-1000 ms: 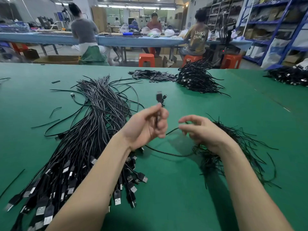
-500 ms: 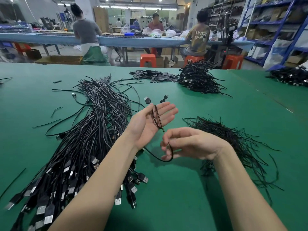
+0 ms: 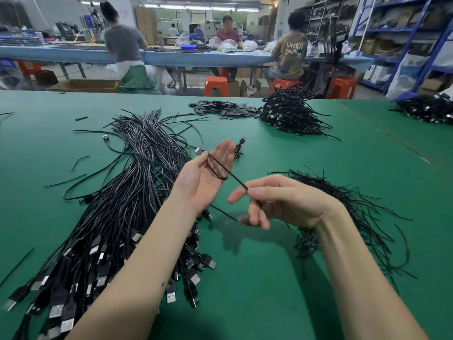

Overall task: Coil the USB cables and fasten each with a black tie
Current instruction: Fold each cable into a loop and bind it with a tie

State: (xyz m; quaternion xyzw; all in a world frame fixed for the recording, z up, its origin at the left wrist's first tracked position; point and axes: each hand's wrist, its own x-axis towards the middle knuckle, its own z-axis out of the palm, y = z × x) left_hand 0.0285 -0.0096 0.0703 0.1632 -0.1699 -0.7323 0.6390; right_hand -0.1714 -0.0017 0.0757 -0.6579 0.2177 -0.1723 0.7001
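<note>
Since half a second ago the right hand has drawn back from the left palm, pulling the USB cable out straight and taut where it earlier sagged in a loop beneath the fingers. Left hand has kept its palm-up pose.

Left hand: open flat, fingers straight, held above the green table. Loops of the cable lie round the palm; a connector end sticks out past the thumb side, another past the fingertips. Whether the thumb clamps the loops cannot be made out.

Right hand: thumb and forefinger pinch the cable strand, remaining fingers loosely curled below. A length of cable trails from under the left wrist toward it.

Landmark, the big bundle of uncoiled cables, lies left of both hands, plugs fanned toward the viewer. Right of the bundle, under and beyond the right wrist: the heap of black ties. Beyond the bundle, far right: a pile of finished coiled cables, with a scatter of small flat black pieces just beside it. A few stray ties lie on the table left of the bundle.
</note>
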